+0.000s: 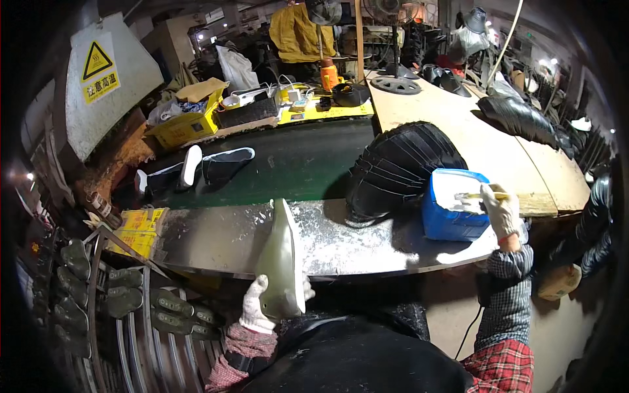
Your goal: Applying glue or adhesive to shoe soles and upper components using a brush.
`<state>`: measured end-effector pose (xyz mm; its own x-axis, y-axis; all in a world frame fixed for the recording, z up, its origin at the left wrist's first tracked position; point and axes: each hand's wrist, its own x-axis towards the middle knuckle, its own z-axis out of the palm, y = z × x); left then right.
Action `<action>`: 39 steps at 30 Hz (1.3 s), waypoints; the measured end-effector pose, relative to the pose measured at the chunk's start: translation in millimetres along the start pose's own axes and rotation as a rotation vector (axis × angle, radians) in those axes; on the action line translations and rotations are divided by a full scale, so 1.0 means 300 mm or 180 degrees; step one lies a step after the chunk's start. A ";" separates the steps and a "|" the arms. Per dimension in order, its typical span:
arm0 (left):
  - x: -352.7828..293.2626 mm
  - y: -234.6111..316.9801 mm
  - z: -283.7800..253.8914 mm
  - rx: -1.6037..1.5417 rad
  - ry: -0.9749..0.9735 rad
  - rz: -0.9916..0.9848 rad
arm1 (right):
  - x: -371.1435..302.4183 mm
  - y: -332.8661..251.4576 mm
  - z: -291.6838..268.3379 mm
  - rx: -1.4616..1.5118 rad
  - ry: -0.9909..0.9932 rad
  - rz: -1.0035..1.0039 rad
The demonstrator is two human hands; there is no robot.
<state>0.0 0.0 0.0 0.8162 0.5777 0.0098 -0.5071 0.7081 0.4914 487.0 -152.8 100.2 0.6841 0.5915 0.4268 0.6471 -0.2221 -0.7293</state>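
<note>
My left hand (254, 306), in a white glove, grips an olive-green shoe upper (278, 262) at its lower end. The upper stands nearly upright at the bench edge, its pale underside turned to the right. My right hand (502, 216), also gloved, is closed on a brush (496, 195). The brush reaches over a blue square tub (452, 224) of white paste or liquid; whether its tip dips in, I cannot tell. Left of the tub leans a bundle of black curved strips or sheets (403, 164).
A metal bench top (216, 236) borders a dark green conveyor belt (295, 167) carrying black shoes with white edges (226, 164). Olive shoe uppers (170, 311) hang on a rack at the left. A wooden tabletop (432, 108) lies behind the tub; black rolled material (517, 118) rests there.
</note>
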 end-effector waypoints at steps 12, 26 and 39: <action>-0.178 -0.035 -0.086 -0.0618 0.1250 -0.0295 | -0.306 -0.447 0.231 0.1707 -0.0878 -0.0097; -0.211 -0.057 -0.325 -0.0016 0.0159 0.0057 | -0.369 -0.568 0.646 0.2824 -0.3442 0.0359; -0.159 -0.016 -0.131 -0.1650 0.0437 0.0056 | -0.398 -0.709 0.617 0.2054 -0.2970 -0.3076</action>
<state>-47.5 -15.0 -37.0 0.7801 0.6146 -0.1169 -0.6191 0.7853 -0.0026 205.4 -32.9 105.3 -0.5298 0.6321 0.5655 0.2860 0.7608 -0.5826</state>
